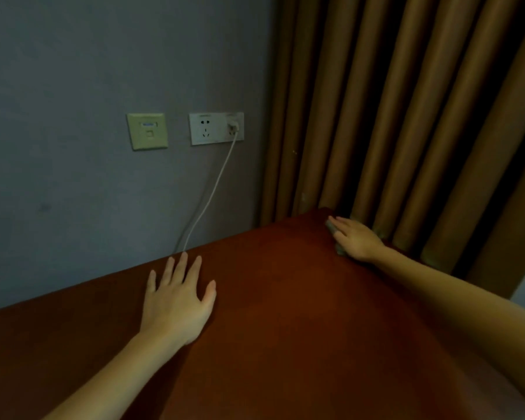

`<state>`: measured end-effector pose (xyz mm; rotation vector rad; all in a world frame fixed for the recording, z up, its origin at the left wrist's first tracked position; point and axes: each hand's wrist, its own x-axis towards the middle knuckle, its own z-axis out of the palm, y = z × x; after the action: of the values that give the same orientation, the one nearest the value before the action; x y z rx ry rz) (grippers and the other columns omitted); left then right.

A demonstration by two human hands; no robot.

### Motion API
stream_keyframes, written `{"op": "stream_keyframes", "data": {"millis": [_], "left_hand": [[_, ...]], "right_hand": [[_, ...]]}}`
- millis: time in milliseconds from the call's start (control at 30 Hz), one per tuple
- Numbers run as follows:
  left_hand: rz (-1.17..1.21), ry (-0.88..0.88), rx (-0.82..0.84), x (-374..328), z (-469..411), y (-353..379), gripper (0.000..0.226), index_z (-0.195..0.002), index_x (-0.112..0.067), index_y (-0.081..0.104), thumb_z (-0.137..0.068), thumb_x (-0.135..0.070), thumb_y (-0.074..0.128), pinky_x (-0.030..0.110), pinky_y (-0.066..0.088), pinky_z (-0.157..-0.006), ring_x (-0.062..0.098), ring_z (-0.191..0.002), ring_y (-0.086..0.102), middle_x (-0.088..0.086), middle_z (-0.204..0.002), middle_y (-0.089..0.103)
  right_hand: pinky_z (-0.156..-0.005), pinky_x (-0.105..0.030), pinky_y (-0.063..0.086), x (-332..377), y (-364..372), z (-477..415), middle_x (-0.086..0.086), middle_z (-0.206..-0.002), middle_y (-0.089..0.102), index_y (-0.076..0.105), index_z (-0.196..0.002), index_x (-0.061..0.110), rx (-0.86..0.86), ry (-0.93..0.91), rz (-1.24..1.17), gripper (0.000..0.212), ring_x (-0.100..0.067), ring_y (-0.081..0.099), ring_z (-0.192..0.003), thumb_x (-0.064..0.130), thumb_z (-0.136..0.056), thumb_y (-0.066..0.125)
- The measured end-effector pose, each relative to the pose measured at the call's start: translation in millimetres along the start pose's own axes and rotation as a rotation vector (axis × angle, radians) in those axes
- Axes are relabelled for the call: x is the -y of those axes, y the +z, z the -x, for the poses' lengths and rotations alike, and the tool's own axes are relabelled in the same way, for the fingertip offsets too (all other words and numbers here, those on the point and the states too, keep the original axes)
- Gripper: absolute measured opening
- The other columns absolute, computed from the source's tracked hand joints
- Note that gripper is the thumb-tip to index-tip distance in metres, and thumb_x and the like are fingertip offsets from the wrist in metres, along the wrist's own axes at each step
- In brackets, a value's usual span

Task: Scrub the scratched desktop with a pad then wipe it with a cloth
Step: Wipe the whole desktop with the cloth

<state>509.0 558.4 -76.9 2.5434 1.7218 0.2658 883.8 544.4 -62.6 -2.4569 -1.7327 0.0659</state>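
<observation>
The dark red-brown counter [285,313] fills the lower part of the view, with its far corner close to the curtain [406,101]. The right hand [356,237] reaches out to that far corner and lies on top of a grey-green pad [331,227]. Its fingers are stretched out straight, pressing the pad flat against the wood rather than curling round it. Only a thin strip of the pad shows, along the left edge of the hand from the fingertips back toward the heel of the palm; the rest is hidden under the hand.

The left hand [176,304] rests palm down on the counter near its back edge, open with the fingers spread, well apart from the pad and holding nothing.

Behind the counter is a grey wall [73,86] with a yellowish wall plate [147,131] and, beside it, a white double socket [216,128]. A white cable [212,189] is plugged into the socket's right half and hangs down behind the counter's back edge.
</observation>
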Motion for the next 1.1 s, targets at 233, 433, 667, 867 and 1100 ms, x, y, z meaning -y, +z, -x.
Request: {"op": "stream_keyframes", "data": {"millis": [233,433,667,867,1100], "left_hand": [[-0.007,0.005,-0.012,4,-2,2,0.064,-0.152,-0.030,-0.006,-0.096,-0.057,0.011,0.040,-0.005,-0.120,0.014,-0.147,-0.011,-0.004,-0.160,-0.011],[0.015,-0.003,0.018,3,-1,-1,0.064,-0.153,-0.030,-0.002,-0.097,-0.057,0.014,0.041,-0.003,-0.120,0.014,-0.147,-0.009,-0.004,-0.161,-0.007],[0.030,0.001,0.024,4,-2,-1,0.064,-0.153,-0.030,0.000,-0.097,-0.057,0.016,0.042,-0.002,-0.120,0.014,-0.147,-0.007,-0.004,-0.161,-0.005],[0.017,0.004,-0.007,4,-3,2,0.064,-0.152,-0.029,-0.004,-0.097,-0.056,0.013,0.042,-0.004,-0.120,0.015,-0.147,-0.010,-0.003,-0.160,-0.008],[0.031,-0.006,-0.011,4,-3,2,0.069,-0.152,-0.022,-0.008,-0.097,-0.056,0.015,0.040,-0.002,-0.121,0.014,-0.147,-0.008,-0.002,-0.160,-0.009]], "right_hand": [[-0.115,-0.040,0.021,43,8,-84,-0.008,-0.158,0.016,0.013,-0.152,0.019,-0.029,0.166,0.033,0.057,-0.029,0.020,-0.143,0.040,-0.100,0.017],[-0.115,-0.031,0.022,150,19,-44,-0.006,-0.156,0.026,0.021,-0.151,0.020,0.026,-0.327,0.018,0.052,-0.024,0.026,-0.142,0.033,-0.101,0.026],[-0.119,-0.028,0.004,114,21,32,0.002,-0.158,0.016,0.016,-0.150,0.025,0.048,-0.705,-0.034,0.068,-0.011,0.010,-0.145,0.054,-0.088,0.016],[-0.119,-0.035,0.012,12,8,-46,-0.004,-0.159,0.015,0.014,-0.152,0.025,0.006,-0.013,0.016,0.057,-0.021,0.014,-0.146,0.047,-0.100,0.017],[-0.115,-0.031,0.023,160,23,-44,-0.006,-0.155,0.030,0.030,-0.148,0.020,-0.015,-0.288,-0.009,0.050,-0.022,0.028,-0.142,0.032,-0.100,0.028]]}}
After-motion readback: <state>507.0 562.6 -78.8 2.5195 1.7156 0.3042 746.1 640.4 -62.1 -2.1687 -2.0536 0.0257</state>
